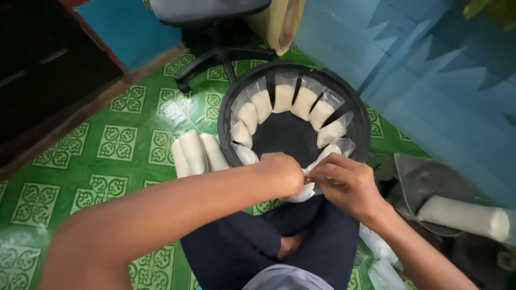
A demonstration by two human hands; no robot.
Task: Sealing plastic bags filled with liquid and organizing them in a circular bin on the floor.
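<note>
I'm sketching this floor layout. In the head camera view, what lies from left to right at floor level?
Dark wooden cabinet → three filled white pouches on the tiles → round black basket ringed with pouches → grey scoop → long white bag.

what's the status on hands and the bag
Left hand and right hand both pinching small filled plastic bag. Black basket rim ringed with filled bags. Nothing in the way.
</note>
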